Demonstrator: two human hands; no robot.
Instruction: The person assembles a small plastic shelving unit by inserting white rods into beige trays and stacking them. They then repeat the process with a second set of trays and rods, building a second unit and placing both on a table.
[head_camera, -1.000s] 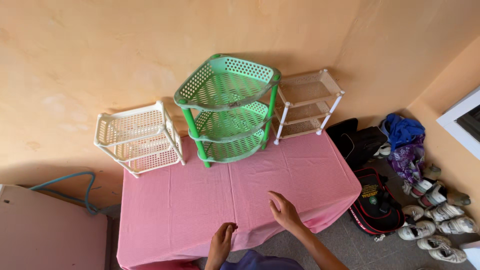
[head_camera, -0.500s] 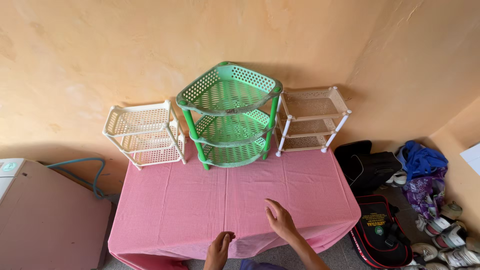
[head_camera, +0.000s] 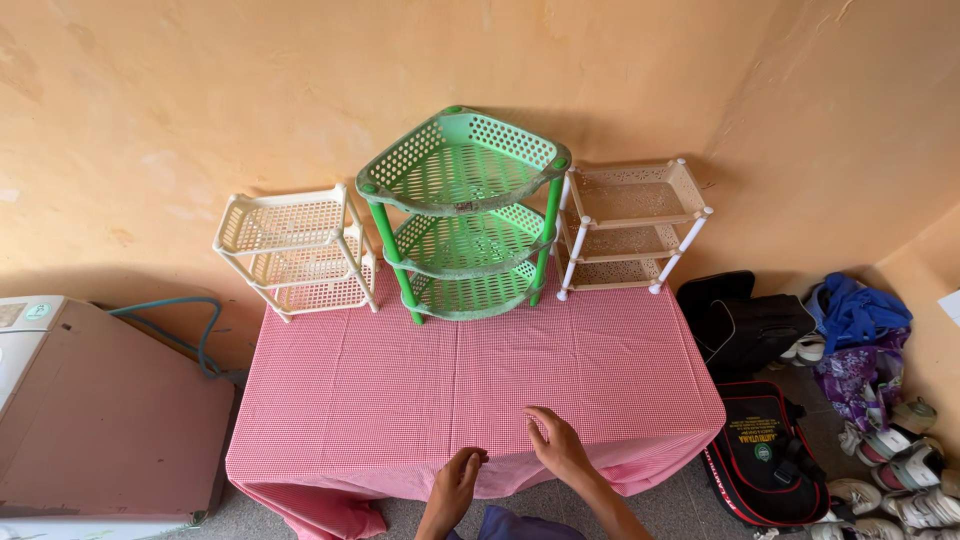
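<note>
Our left hand (head_camera: 455, 485) and right hand (head_camera: 556, 447) rest open on the near edge of the pink cloth (head_camera: 400, 390), holding nothing. The green rack (head_camera: 460, 215) stands far back, untouched, between two pale racks.

Three racks are standing along the table's (head_camera: 640, 360) rear edge: corner rack (head_camera: 460, 215) central, small rack (head_camera: 295, 250) left, tiered rack (head_camera: 628, 225) right. Both hands (head_camera: 555, 445) are resting at the near edge.

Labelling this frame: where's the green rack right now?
Head view: the green rack stands at the table's far edge by the wall, centre, between the white rack and the beige rack.
</note>
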